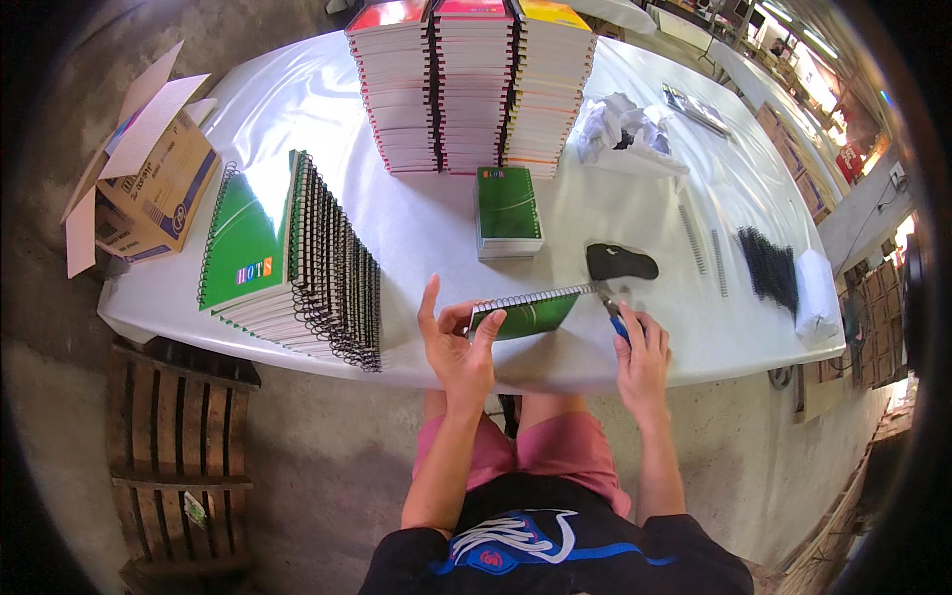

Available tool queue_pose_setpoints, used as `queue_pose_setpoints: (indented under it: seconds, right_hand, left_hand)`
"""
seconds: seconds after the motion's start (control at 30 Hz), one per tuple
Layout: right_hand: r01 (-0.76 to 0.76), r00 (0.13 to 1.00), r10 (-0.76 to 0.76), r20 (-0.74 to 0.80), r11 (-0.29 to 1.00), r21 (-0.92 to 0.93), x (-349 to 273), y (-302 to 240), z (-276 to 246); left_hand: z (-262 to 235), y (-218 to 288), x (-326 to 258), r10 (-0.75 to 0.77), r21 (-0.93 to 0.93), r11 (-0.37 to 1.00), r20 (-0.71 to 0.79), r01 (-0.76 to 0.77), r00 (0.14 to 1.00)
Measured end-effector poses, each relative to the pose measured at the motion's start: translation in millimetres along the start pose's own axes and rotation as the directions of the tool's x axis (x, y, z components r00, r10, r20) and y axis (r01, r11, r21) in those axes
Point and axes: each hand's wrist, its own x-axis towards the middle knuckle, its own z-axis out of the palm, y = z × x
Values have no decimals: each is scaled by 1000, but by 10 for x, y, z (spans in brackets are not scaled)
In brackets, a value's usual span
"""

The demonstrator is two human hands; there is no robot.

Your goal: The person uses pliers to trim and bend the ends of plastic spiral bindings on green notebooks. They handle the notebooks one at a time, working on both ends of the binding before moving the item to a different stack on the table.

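My left hand (462,347) grips the left end of a small green notebook (537,316), thumb in front, index finger raised. The notebook is tilted at the table's near edge, its wire spiral along the top. In my right hand (645,362) is a pair of pliers (617,320) with blue and dark handles; their jaws are at the right end of the spiral. Whether the jaws pinch the wire is too small to tell. Just beyond lies a black cloth-like pad (621,262). A short pile of green-covered booklets (508,213) stands beyond the notebook.
Green spiral notebooks (327,268) are piled slanting at left, near an open cardboard box (159,193). Tall notebook stacks (474,94) rise at the back. Loose wire spirals (691,238), a bundle of black spirals (767,266) and crumpled white plastic (625,134) lie at right.
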Motion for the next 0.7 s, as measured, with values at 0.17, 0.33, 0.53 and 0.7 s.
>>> queue_pose_setpoints:
  seconds: [0.17, 0.33, 0.53, 0.7]
  right_hand:
    - [160, 987, -134, -93, 917, 366, 108, -667, -217]
    - [328, 944, -328, -35, 925, 193, 135, -1032, -340]
    - [375, 927, -370, -63, 912, 167, 167, -1156, -380]
    - [384, 923, -383, -39, 909, 165, 184, -1189, -414]
  left_hand:
    - [25, 26, -2, 50, 39, 998, -82, -47, 995]
    - [-35, -94, -61, 44, 25, 999, -96, -42, 994]
    - [6, 31, -78, 208, 157, 968, -70, -196, 976]
    - [9, 93, -92, 321, 237, 922, -25, -306, 947]
